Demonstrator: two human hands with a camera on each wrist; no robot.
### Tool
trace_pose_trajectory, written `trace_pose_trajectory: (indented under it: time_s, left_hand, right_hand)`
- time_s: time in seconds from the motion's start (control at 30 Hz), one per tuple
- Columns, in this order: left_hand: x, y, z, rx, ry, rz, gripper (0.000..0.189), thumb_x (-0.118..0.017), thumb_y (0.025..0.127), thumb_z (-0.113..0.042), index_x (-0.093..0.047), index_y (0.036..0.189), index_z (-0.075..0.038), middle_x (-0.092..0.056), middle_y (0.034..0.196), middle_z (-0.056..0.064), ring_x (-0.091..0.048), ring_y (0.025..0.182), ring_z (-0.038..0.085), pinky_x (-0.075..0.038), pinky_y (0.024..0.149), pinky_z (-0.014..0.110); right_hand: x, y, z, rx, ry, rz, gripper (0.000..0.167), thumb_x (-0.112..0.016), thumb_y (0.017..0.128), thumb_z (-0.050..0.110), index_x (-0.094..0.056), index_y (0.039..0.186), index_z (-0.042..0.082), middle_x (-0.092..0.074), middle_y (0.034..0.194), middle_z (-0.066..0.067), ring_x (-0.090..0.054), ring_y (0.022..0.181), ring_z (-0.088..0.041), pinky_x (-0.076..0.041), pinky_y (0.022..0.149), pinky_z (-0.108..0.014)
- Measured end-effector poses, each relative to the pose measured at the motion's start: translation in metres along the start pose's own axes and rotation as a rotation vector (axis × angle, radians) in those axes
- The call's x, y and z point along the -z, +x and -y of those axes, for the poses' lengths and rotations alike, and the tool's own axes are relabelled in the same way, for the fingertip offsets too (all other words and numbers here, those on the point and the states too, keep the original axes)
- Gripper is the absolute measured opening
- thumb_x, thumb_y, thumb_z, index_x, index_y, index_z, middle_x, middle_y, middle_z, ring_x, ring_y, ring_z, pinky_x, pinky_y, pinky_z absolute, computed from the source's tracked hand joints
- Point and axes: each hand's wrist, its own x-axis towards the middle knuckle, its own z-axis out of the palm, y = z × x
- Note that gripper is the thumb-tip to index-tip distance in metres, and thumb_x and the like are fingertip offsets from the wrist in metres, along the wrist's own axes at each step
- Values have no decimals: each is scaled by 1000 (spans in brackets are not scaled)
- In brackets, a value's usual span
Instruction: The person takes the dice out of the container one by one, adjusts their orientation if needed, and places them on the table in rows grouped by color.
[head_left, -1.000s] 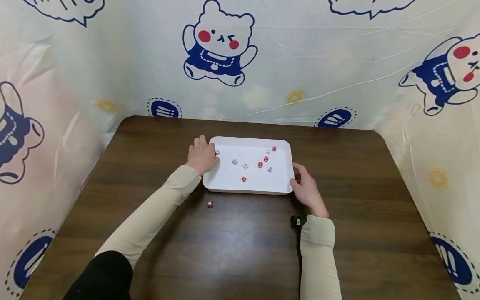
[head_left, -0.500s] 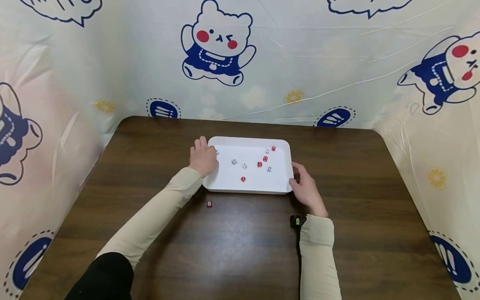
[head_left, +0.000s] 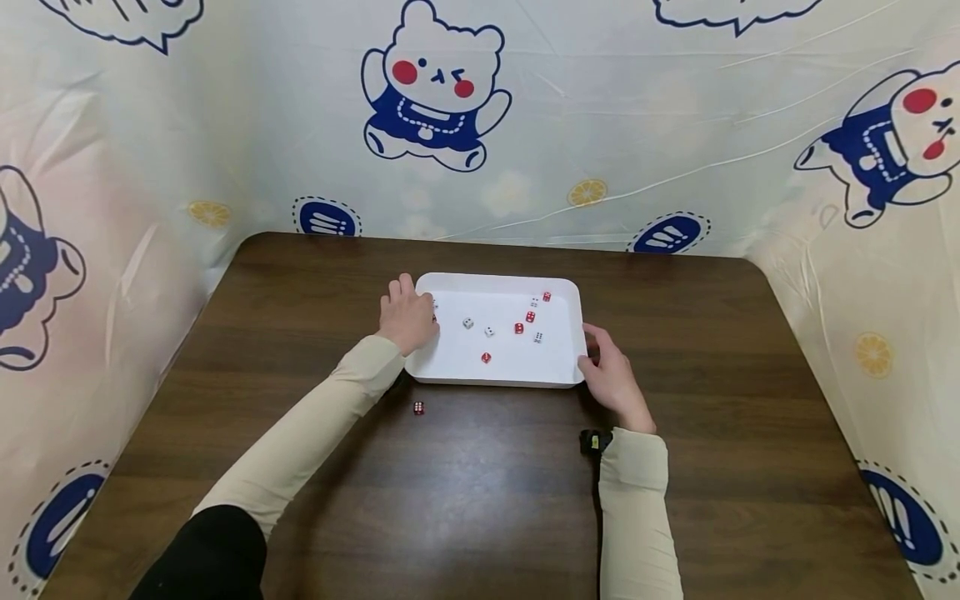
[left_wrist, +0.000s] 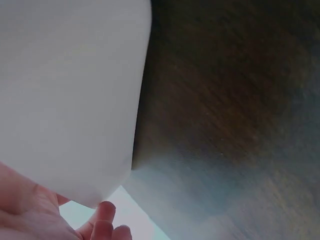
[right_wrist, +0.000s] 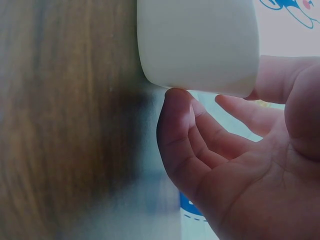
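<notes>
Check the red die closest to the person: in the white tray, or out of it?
Out: in the head view, that red die rests on the wood-grain table, a gap separating it from the white tray.

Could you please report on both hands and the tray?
Left hand and right hand grip white tray at opposite ends. Red dice and white dice scattered inside. Loose red die outside, on table.
</notes>
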Motion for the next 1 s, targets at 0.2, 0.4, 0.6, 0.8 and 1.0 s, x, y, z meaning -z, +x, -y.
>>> trace_pose_trajectory:
  time_s: [0.2,0.4,0.6,0.8,1.0]
  left_hand:
    - [-3,1,4,-6,-28,-15,30,-60,89,-22,-65,108,2,-35,114,21,-31,106,36,-36,83,45]
    - [-5,0,7,-39,-73,-27,25,-63,88,-21,-65,98,1,-34,110,18,-29,104,34,-33,79,43]
    - [-4,0,10,-54,-108,-51,20,-62,89,-21,-62,86,-2,-33,113,17,-29,105,33,-32,80,42]
    - [-1,-2,13,-61,-144,-64,18,-63,87,-21,-59,80,-4,-32,119,17,-27,108,33,-31,84,43]
    - [1,-8,15,-110,-153,-92,18,-65,84,-22,-62,79,-5,-36,121,16,-29,109,33,-33,87,45]
  right_hand:
    - [0,0,0,-13,-5,6,52,-45,96,9,-34,147,7,-53,131,-25,-58,107,-37,-46,95,-50]
    - [1,0,1,-16,-11,9,52,-45,96,9,-33,147,8,-53,131,-25,-57,106,-36,-45,94,-49]
    - [2,0,2,-12,-12,10,52,-44,96,9,-33,147,7,-53,129,-25,-57,104,-36,-45,93,-48]
    - [2,0,2,-6,-10,17,53,-44,96,9,-32,148,7,-53,130,-25,-57,105,-36,-45,93,-49]
    - [2,-1,2,-1,-6,18,53,-44,96,9,-33,148,6,-53,130,-25,-58,105,-37,-45,93,-49]
